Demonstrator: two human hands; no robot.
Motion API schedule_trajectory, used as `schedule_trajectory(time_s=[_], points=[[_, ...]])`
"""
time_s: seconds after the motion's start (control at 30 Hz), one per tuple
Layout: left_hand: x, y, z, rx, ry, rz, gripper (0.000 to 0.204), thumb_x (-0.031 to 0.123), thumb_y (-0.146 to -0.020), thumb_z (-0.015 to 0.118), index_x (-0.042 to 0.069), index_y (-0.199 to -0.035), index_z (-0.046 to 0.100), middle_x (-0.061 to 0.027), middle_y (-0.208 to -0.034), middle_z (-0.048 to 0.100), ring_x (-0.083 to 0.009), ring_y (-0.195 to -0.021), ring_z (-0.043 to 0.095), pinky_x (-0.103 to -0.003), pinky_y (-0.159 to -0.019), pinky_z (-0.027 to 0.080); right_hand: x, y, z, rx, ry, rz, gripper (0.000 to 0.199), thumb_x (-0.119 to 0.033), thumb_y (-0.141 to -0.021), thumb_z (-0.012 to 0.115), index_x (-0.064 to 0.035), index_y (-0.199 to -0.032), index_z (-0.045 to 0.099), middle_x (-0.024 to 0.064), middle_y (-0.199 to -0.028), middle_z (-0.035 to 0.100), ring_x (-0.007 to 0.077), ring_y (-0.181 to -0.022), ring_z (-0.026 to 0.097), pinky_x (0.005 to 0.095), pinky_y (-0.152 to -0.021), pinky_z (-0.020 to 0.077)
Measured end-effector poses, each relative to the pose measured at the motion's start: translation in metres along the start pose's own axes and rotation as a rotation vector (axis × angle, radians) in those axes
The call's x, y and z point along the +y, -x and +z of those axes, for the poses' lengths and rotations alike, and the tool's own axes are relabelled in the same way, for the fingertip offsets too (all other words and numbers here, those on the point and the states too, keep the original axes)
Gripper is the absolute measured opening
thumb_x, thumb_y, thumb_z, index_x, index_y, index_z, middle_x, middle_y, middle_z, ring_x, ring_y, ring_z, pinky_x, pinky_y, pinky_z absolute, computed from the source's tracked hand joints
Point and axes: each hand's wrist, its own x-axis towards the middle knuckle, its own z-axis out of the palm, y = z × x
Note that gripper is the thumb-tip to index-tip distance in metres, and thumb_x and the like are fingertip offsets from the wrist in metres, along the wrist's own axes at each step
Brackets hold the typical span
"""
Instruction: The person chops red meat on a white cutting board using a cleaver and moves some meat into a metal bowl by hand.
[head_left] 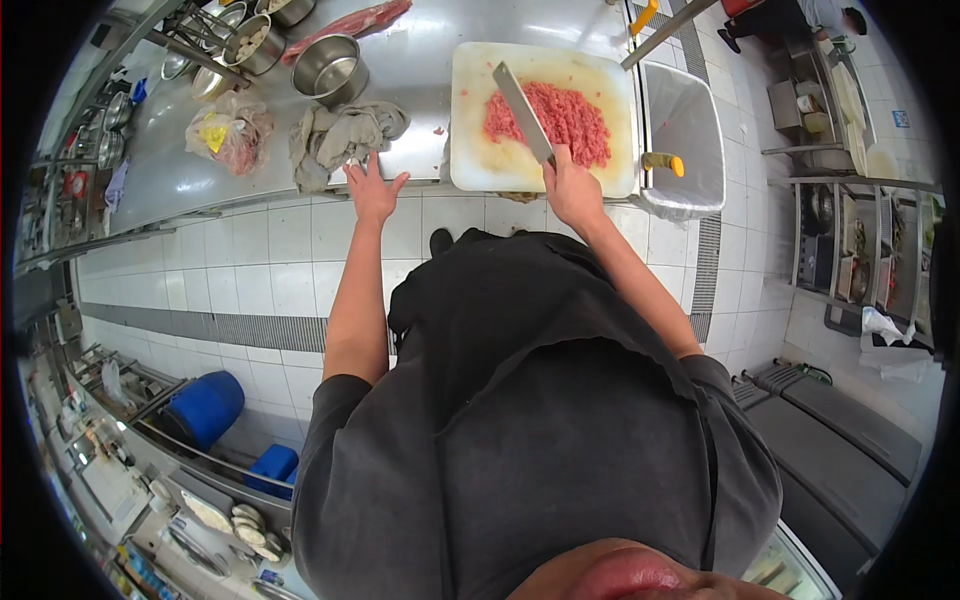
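Observation:
My right hand (572,187) is wrapped round the handle of a broad-bladed cleaver (523,112). Its blade slants up and left over a spread of minced red meat (570,120) on a thick white cutting board (478,82). With fingers spread, my left hand (374,190) is at the front edge of the steel table, by a crumpled grey cloth (345,132). Whether the fingertips touch the cloth is hard to tell. Behind the cloth stands a steel pot (330,72), and a long piece of raw meat (350,25) lies farther back.
A plastic bag with meat (235,135) lies on the steel table (150,175) at left, near several steel pots. Right of the board stands a bin with a clear liner (685,140); a yellow-ended handle (662,163) sits at the board's right edge. Another person (790,22) is far right.

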Motion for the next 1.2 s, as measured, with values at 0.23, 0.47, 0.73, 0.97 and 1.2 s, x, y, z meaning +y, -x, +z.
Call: schedule_trajectory(time_s=[0.23,0.47,0.73,0.97,1.2], points=[[-0.002,0.002,0.003,0.017,-0.021,0.011,0.093,0.062,-0.077,0.065,0.010,-0.146,0.031,-0.0352,-0.142,0.026,-0.0509,-0.138,0.012,-0.051,-0.113,0.017,0.012,-0.005,0.002,-0.059,0.065,0.018,0.022,-0.023,-0.093,0.049,-0.0039,-0.103,0.044,0.0242,-0.078,0.065,0.0437,-0.073,0.063,0.0550,-0.066,0.0476],[0.000,0.001,0.002,0.003,-0.013,0.009,0.093,0.063,-0.078,0.064,0.011,-0.146,0.031,-0.0355,-0.141,0.026,-0.0515,-0.138,0.012,-0.051,-0.113,0.017,0.023,0.001,0.014,-0.062,0.106,-0.001,0.021,-0.024,-0.093,0.050,-0.0056,-0.100,0.046,0.0235,-0.079,0.065,0.0432,-0.072,0.063,0.0545,-0.065,0.0479],[-0.004,-0.002,0.004,0.026,-0.007,0.028,0.093,0.063,-0.077,0.064,0.010,-0.146,0.031,-0.0373,-0.140,0.028,-0.0517,-0.138,0.012,-0.051,-0.114,0.016,0.022,0.003,0.006,-0.073,0.070,0.016,0.024,-0.026,-0.094,0.049,-0.0059,-0.103,0.042,0.0254,-0.083,0.065,0.0460,-0.075,0.062,0.0551,-0.068,0.0465],[-0.002,-0.001,0.004,0.043,0.010,0.037,0.093,0.063,-0.078,0.064,0.009,-0.146,0.031,-0.0367,-0.140,0.027,-0.0515,-0.138,0.012,-0.051,-0.114,0.016,0.020,0.011,0.004,0.036,-0.011,-0.026,0.022,-0.025,-0.093,0.047,-0.0057,-0.102,0.044,0.0248,-0.078,0.064,0.0444,-0.074,0.063,0.0555,-0.067,0.0469],[-0.002,0.000,0.002,0.013,0.017,0.017,0.093,0.061,-0.078,0.065,0.009,-0.146,0.032,-0.0360,-0.141,0.026,-0.0509,-0.138,0.012,-0.052,-0.113,0.017,0.014,0.014,-0.003,0.053,-0.060,-0.049,0.022,-0.024,-0.093,0.048,-0.0056,-0.104,0.042,0.0241,-0.077,0.064,0.0445,-0.072,0.063,0.0558,-0.067,0.0465]])
